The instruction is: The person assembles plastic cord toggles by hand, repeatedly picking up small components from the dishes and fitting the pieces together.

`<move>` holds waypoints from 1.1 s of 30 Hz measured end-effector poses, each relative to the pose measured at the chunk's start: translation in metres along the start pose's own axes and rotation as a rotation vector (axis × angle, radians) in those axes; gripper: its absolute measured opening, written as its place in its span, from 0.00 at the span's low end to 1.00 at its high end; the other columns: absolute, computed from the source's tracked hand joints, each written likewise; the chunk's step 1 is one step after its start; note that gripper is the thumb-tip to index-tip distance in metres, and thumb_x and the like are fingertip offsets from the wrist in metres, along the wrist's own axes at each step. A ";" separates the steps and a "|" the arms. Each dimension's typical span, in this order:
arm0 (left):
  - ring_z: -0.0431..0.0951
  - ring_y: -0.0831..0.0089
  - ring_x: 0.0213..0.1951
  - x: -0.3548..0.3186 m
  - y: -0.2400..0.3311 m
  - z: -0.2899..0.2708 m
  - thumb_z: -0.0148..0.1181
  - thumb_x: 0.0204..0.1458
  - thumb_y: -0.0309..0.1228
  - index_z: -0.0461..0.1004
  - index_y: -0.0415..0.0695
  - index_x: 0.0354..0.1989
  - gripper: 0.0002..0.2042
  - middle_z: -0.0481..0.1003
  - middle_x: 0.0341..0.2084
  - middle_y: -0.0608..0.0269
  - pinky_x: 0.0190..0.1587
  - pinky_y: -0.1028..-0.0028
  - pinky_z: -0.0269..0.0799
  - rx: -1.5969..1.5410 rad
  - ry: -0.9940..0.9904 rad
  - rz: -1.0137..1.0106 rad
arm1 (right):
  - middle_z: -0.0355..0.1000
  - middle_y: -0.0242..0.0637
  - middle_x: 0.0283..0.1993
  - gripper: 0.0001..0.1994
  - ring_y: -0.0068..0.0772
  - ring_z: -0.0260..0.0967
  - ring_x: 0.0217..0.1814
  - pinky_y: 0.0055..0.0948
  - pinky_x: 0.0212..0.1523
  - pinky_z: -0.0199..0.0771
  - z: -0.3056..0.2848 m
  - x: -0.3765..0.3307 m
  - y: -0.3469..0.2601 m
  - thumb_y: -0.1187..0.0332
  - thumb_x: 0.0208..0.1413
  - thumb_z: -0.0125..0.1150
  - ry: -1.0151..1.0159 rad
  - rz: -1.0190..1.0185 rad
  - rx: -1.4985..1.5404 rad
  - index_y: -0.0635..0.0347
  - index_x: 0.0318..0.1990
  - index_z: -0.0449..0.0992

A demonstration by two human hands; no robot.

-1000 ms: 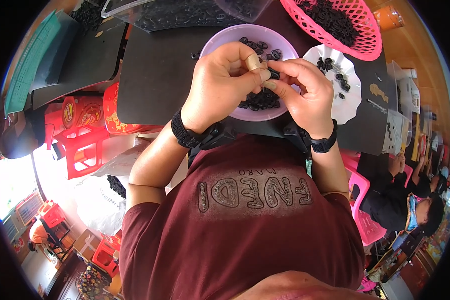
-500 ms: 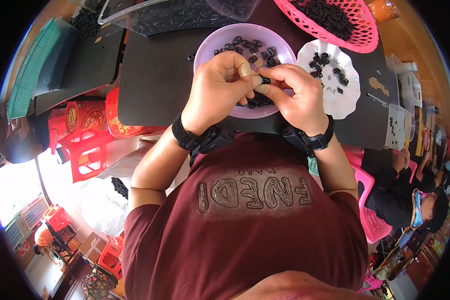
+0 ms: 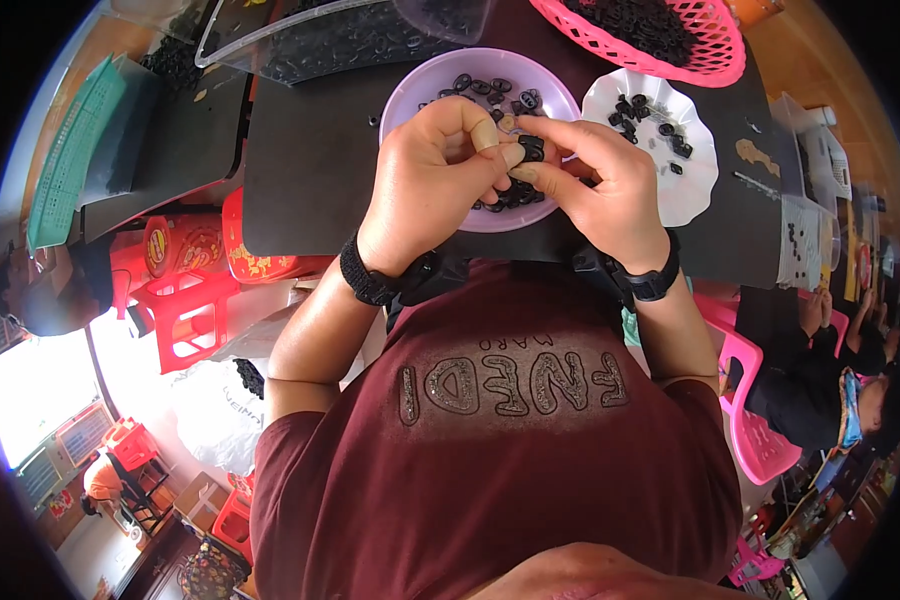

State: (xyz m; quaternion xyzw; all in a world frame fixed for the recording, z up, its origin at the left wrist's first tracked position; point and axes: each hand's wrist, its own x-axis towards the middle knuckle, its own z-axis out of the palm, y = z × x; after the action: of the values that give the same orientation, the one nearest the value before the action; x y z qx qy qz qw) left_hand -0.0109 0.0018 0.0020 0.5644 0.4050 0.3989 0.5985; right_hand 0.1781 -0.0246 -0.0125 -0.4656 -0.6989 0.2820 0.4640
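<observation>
Above a lilac bowl (image 3: 410,82), my two hands meet over a small black looped piece (image 3: 532,149). My right hand (image 3: 610,180) grips it between index finger and thumb. My left hand (image 3: 433,175) is closed in a pinch, its fingertips against the piece's left side; whatever lies between them is hidden. Loose black pieces (image 3: 482,87) of similar looped shape lie in the bowl, partly covered by my hands. To the right, a white wavy-edged plate (image 3: 692,186) carries several more small black pieces (image 3: 625,112).
A clear bin (image 3: 330,60) of black pieces stands at the far left of the dark table (image 3: 300,190). At the far right is a pink lattice basket (image 3: 705,72) filled with black parts. Red stools (image 3: 185,315) stand to the left; other people sit at the right.
My right index finger and thumb have spread a little around the black piece, which now shows more fully. My left hand keeps its pinch. The whole view has shifted slightly.
</observation>
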 end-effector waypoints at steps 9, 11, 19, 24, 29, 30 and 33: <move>0.76 0.82 0.28 -0.003 0.006 0.009 0.58 0.52 0.16 0.66 0.40 0.28 0.07 0.76 0.30 0.64 0.30 0.82 0.72 -0.016 0.015 0.037 | 0.77 0.39 0.33 0.14 0.32 0.74 0.29 0.26 0.30 0.75 -0.007 0.000 -0.005 0.77 0.45 0.71 0.029 -0.149 -0.114 0.62 0.42 0.80; 0.76 0.82 0.28 -0.002 0.005 0.008 0.58 0.52 0.16 0.66 0.40 0.28 0.07 0.76 0.30 0.64 0.29 0.82 0.72 -0.006 0.005 0.042 | 0.77 0.39 0.33 0.14 0.32 0.74 0.29 0.26 0.30 0.74 -0.006 0.001 -0.001 0.77 0.45 0.70 0.035 -0.196 -0.127 0.62 0.42 0.80; 0.76 0.82 0.28 0.001 0.004 0.008 0.57 0.54 0.17 0.66 0.41 0.28 0.07 0.76 0.30 0.64 0.28 0.83 0.72 -0.024 0.004 0.024 | 0.76 0.38 0.31 0.13 0.33 0.73 0.28 0.27 0.28 0.73 -0.007 0.002 -0.001 0.76 0.45 0.71 0.041 -0.225 -0.158 0.62 0.41 0.80; 0.76 0.82 0.28 0.002 0.003 0.009 0.58 0.55 0.20 0.68 0.40 0.30 0.05 0.76 0.30 0.64 0.27 0.82 0.73 -0.053 -0.036 -0.003 | 0.76 0.37 0.30 0.13 0.31 0.72 0.27 0.26 0.28 0.72 -0.007 0.000 0.002 0.75 0.45 0.72 0.099 -0.267 -0.138 0.62 0.41 0.81; 0.78 0.76 0.37 0.029 0.010 -0.014 0.57 0.59 0.25 0.70 0.36 0.44 0.08 0.79 0.38 0.58 0.36 0.78 0.74 0.125 -0.171 0.117 | 0.77 0.35 0.31 0.12 0.23 0.73 0.29 0.21 0.30 0.72 -0.028 0.013 0.005 0.75 0.46 0.71 0.174 -0.111 -0.102 0.60 0.41 0.81; 0.78 0.77 0.41 0.039 0.011 -0.024 0.56 0.59 0.25 0.71 0.36 0.47 0.10 0.79 0.41 0.59 0.42 0.77 0.74 0.259 -0.159 0.139 | 0.77 0.35 0.32 0.11 0.22 0.73 0.30 0.20 0.31 0.72 -0.039 0.019 0.007 0.74 0.48 0.70 0.214 -0.068 -0.092 0.60 0.41 0.81; 0.79 0.67 0.41 0.068 0.005 -0.046 0.56 0.57 0.26 0.74 0.39 0.48 0.12 0.78 0.43 0.57 0.46 0.70 0.74 0.838 -0.212 0.368 | 0.74 0.25 0.34 0.10 0.11 0.67 0.33 0.14 0.34 0.69 -0.071 0.037 0.010 0.76 0.55 0.65 0.281 0.123 -0.102 0.63 0.45 0.79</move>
State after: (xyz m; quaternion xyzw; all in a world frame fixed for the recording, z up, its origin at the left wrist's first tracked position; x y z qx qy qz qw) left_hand -0.0299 0.0823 0.0031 0.8575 0.3610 0.2406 0.2764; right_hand 0.2419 0.0110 0.0228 -0.5654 -0.6107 0.2063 0.5147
